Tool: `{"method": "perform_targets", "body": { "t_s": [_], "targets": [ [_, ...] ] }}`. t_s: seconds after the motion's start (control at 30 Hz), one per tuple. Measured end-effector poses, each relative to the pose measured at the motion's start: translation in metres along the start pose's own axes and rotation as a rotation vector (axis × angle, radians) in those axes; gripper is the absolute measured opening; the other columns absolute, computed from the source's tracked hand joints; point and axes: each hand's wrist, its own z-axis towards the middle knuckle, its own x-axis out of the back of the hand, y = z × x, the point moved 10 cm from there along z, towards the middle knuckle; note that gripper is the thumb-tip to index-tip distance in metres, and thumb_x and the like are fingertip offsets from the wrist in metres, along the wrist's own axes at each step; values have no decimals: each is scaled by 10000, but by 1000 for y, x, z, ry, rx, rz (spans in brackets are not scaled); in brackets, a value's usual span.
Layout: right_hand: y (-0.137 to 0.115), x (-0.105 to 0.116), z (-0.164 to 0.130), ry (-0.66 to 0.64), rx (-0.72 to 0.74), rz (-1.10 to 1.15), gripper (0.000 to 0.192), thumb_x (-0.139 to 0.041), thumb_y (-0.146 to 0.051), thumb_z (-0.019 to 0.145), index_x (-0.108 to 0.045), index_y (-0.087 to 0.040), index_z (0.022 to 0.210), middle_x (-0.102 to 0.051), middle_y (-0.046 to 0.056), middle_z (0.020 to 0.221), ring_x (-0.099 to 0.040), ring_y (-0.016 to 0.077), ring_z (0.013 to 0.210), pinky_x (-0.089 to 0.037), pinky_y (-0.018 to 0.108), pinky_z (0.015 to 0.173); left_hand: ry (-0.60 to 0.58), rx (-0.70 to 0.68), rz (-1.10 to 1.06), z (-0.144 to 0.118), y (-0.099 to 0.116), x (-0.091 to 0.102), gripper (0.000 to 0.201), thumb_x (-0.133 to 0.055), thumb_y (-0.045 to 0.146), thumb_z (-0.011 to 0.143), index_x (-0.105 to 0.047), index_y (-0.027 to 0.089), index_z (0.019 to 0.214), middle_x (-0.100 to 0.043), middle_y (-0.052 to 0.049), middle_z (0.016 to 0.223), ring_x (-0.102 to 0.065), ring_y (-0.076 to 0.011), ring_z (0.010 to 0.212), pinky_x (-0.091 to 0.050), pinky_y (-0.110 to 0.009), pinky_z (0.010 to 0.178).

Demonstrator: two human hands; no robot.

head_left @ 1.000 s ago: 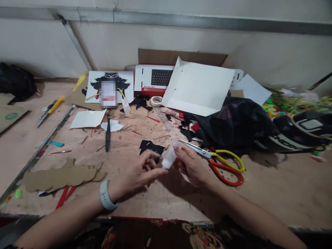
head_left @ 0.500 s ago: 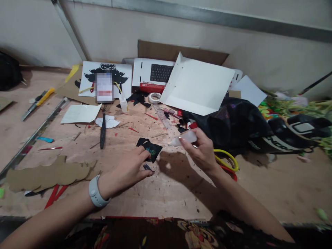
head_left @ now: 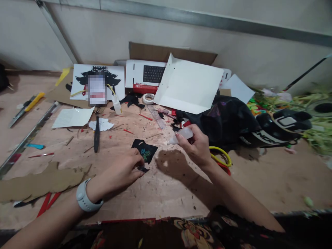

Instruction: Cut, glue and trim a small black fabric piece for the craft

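Note:
My right hand point(head_left: 195, 145) is closed round a small translucent squeeze bottle point(head_left: 184, 135), its narrow tip pointing left above the table. My left hand point(head_left: 129, 162) has its fingers pinched on a small dark scrap point(head_left: 143, 169) low over the table. Just beyond those fingers lies a black piece point(head_left: 145, 151) with a green and blue glittery pattern and a slit near its top edge. The left fingertips partly cover its lower left corner.
Yellow-and-red-handled scissors point(head_left: 221, 159) lie beside my right wrist. Behind are a white folder point(head_left: 190, 84), tape roll point(head_left: 148, 99), second squeeze bottle point(head_left: 117, 106) and clear ruler point(head_left: 157, 117). A utility knife point(head_left: 27, 109) and brown cardboard point(head_left: 49, 181) lie left; a black drink bottle point(head_left: 277, 128) right.
My left fingers have drawn back from the patterned black piece, uncovering more of it, and hold the small dark scrap. My right hand still holds the bottle. The whole view has shifted slightly.

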Motion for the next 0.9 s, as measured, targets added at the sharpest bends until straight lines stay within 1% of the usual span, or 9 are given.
{"method": "perform_targets", "body": {
  "t_s": [0.13, 0.23, 0.33, 0.4, 0.53, 0.6, 0.67, 0.77, 0.9],
  "targets": [
    [0, -11, -3, -68, 43, -43, 255, -605, -464, 816, -516, -225, 825, -540, -28, 615, -477, 123, 504, -373, 246, 520, -16, -5, -24, 0, 0, -2, 97, -580, 236, 838, -653, 186, 878, -587, -47, 940, -558, -196, 848, -418, -307, 743],
    [3, -19, -4, -115, 58, -88, 265, -605, -473, 823, -524, -221, 835, -557, -15, 628, -503, 135, 527, -382, 250, 543, 5, -11, -14, 0, 2, 1, 123, -578, 250, 835, -647, 187, 914, -596, -47, 931, -560, -197, 840, -422, -305, 736],
    [3, -18, -4, -105, 55, -79, 261, -593, -471, 838, -541, -215, 853, -573, -3, 651, -514, 138, 536, -393, 251, 556, 19, -4, 33, -1, 3, 3, 171, -590, 258, 808, -640, 183, 954, -601, -52, 915, -559, -197, 801, -422, -301, 702],
    [3, -15, -4, -93, 48, -72, 267, -578, -482, 853, -551, -217, 871, -584, 2, 673, -524, 140, 549, -396, 250, 560, 13, 10, 71, -1, 3, 2, 160, -578, 253, 797, -641, 180, 924, -609, -55, 898, -560, -198, 779, -416, -298, 681],
    [1, -22, -5, -164, 71, -115, 288, -583, -499, 850, -569, -213, 878, -593, 6, 676, -527, 144, 557, -382, 251, 552, -7, 63, 124, -3, 0, -2, 144, -522, 207, 772, -642, 181, 848, -640, -57, 817, -567, -200, 717, -391, -293, 630],
    [0, -21, -5, -150, 79, -93, 299, -585, -496, 851, -577, -204, 920, -595, 7, 681, -518, 136, 542, -385, 250, 552, -28, 83, 125, -3, -2, -6, 162, -509, 198, 764, -646, 180, 849, -651, -60, 798, -574, -201, 700, -388, -293, 621],
    [-1, -21, -6, -148, 84, -81, 289, -587, -488, 853, -579, -206, 915, -601, 8, 688, -528, 137, 554, -390, 249, 561, -41, 93, 116, -4, -3, -7, 165, -501, 201, 767, -644, 181, 848, -656, -62, 808, -581, -202, 703, -389, -293, 623],
    [1, -22, -6, -160, 67, -60, 270, -590, -483, 853, -577, -215, 883, -612, 8, 692, -548, 146, 580, -402, 253, 575, -20, 84, 129, -4, -3, -6, 135, -506, 203, 758, -625, 183, 818, -646, -59, 812, -568, -196, 696, -379, -289, 613],
    [3, -19, -4, -125, 53, -40, 259, -615, -469, 831, -577, -214, 855, -608, 1, 670, -540, 145, 560, -409, 254, 563, 6, 53, 131, -3, -2, -6, 85, -518, 189, 745, -598, 182, 770, -619, -49, 793, -540, -178, 679, -361, -278, 602]
  ]
}}
